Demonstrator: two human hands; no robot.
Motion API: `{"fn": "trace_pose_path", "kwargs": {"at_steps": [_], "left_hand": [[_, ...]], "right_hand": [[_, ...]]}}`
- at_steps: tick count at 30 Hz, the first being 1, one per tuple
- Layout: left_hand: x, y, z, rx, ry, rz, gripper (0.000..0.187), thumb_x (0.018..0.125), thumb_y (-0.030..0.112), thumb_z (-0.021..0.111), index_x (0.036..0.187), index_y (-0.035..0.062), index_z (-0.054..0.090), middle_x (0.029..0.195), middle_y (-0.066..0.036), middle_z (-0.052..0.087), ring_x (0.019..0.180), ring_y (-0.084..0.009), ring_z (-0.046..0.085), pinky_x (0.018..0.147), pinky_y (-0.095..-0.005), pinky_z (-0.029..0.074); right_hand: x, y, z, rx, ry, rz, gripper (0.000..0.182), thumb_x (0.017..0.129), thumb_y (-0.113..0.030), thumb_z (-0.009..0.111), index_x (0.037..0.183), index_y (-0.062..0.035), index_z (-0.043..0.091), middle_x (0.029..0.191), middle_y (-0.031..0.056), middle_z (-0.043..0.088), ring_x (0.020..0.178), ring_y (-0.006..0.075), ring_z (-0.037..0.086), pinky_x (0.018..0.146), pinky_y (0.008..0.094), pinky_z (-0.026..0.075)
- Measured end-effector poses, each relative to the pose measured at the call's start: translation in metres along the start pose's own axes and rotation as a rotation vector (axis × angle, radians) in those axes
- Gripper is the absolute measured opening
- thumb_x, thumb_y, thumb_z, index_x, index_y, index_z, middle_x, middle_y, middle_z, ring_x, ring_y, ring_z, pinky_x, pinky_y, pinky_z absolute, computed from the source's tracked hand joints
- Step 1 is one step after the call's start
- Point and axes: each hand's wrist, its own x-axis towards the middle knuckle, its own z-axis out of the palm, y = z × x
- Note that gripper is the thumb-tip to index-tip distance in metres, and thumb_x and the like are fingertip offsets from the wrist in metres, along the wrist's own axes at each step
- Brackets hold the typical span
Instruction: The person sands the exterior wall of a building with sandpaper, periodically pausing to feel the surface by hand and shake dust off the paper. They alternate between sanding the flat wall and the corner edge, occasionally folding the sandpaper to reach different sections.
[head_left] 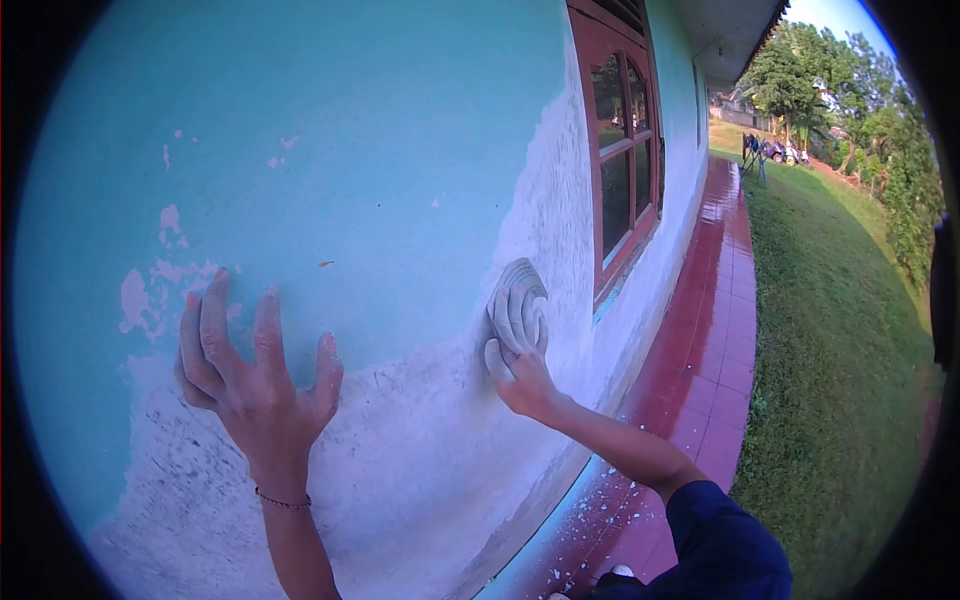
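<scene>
Turquoise wall (350,130), pale and patchy below | right hand (520,370) grips a grey pad (523,275) against it, fingers hiding part, type unclear | left hand (250,380) open, fingers spread on the wall | dark sleeve (725,540) cut off below | white flakes (597,510) on red tiles (700,365) | window (628,150), lawn (820,350), distant vehicles (783,153) indistinct

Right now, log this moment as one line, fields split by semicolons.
left hand: fingers spread against wall; right hand: grey ridged pad held to wall; wall: green paint above, whitish patch below; floor: pale flakes
</scene>
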Motion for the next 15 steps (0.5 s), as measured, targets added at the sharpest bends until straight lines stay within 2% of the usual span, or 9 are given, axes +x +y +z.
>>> {"fn": "trace_pose_path", "kwargs": {"at_steps": [2,4,5,7,9,11,12,14,15], "left_hand": [[0.000,-0.001,-0.001,-0.014,-0.006,0.010,0.050,0.085,0.037,0.068,0.129,0.0140,0.060,0.149,-0.013,0.047,0.143,-0.0356,0.035,0.114,-0.0481,0.022],[0.001,0.000,-0.001,-0.019,-0.008,0.008,0.050,0.085,0.037,0.068,0.128,0.0139,0.060,0.149,-0.013,0.047,0.143,-0.0356,0.034,0.114,-0.0482,0.022],[0.001,0.001,-0.001,-0.017,-0.014,0.012,0.050,0.085,0.037,0.068,0.128,0.0138,0.060,0.149,-0.013,0.048,0.143,-0.0357,0.034,0.114,-0.0482,0.022],[0.001,-0.001,-0.001,-0.015,-0.022,0.023,0.050,0.085,0.037,0.068,0.128,0.0137,0.060,0.149,-0.013,0.048,0.143,-0.0357,0.034,0.114,-0.0482,0.022],[0.001,-0.001,-0.002,-0.032,-0.026,0.026,0.050,0.085,0.037,0.068,0.128,0.0136,0.060,0.149,-0.013,0.048,0.143,-0.0358,0.034,0.114,-0.0482,0.022],[0.001,0.000,-0.002,-0.041,-0.022,0.029,0.049,0.085,0.037,0.067,0.128,0.0134,0.060,0.149,-0.013,0.048,0.143,-0.0359,0.035,0.114,-0.0480,0.022],[0.001,-0.001,-0.002,-0.043,-0.016,0.026,0.049,0.085,0.037,0.067,0.128,0.0133,0.060,0.149,-0.013,0.048,0.143,-0.0359,0.035,0.114,-0.0480,0.021],[0.002,-0.001,-0.001,-0.034,-0.004,0.023,0.049,0.085,0.037,0.067,0.128,0.0132,0.060,0.149,-0.013,0.048,0.143,-0.0358,0.035,0.114,-0.0478,0.022],[0.001,-0.001,-0.001,-0.030,-0.004,0.024,0.049,0.085,0.037,0.067,0.128,0.0131,0.060,0.149,-0.013,0.048,0.143,-0.0358,0.035,0.114,-0.0477,0.022]], "right_hand": [[0.050,0.017,-0.017,0.006,0.020,0.033,0.070,0.105,-0.030,0.042,0.164,-0.0077,0.013,0.169,0.0217,0.009,0.153,0.0523,0.002,0.121,0.0628,-0.001],[0.151,0.046,-0.050,0.181,0.130,0.211,0.062,0.108,-0.040,0.035,0.158,-0.0045,0.032,0.166,0.0227,0.021,0.155,0.0451,0.004,0.123,0.0569,-0.001],[0.208,0.067,-0.067,0.221,0.233,0.266,0.064,0.108,-0.046,0.031,0.154,-0.0026,0.039,0.162,0.0251,0.032,0.154,0.0425,0.014,0.125,0.0519,0.004],[0.279,0.086,-0.118,0.549,0.084,0.324,0.072,0.107,-0.053,0.027,0.154,0.0008,0.038,0.156,0.0264,0.040,0.150,0.0422,0.028,0.125,0.0473,0.010],[0.284,0.089,-0.121,0.524,0.053,0.406,0.073,0.107,-0.054,0.028,0.153,0.0022,0.039,0.154,0.0266,0.044,0.148,0.0419,0.032,0.125,0.0463,0.011],[0.247,0.084,-0.086,0.282,0.234,0.332,0.072,0.107,-0.053,0.030,0.152,0.0028,0.040,0.153,0.0272,0.045,0.148,0.0416,0.032,0.125,0.0467,0.010],[0.202,0.061,-0.073,0.217,0.172,0.343,0.068,0.108,-0.048,0.033,0.156,-0.0002,0.033,0.158,0.0270,0.037,0.151,0.0423,0.027,0.125,0.0497,0.007],[0.112,0.040,-0.027,-0.013,0.210,0.078,0.070,0.105,-0.033,0.042,0.164,-0.0076,0.014,0.168,0.0244,0.012,0.152,0.0522,0.009,0.120,0.0626,0.005],[0.068,0.028,-0.013,-0.026,0.182,0.034,0.070,0.104,-0.029,0.045,0.164,-0.0094,0.015,0.167,0.0273,0.012,0.150,0.0544,0.011,0.118,0.0640,0.006]]}}
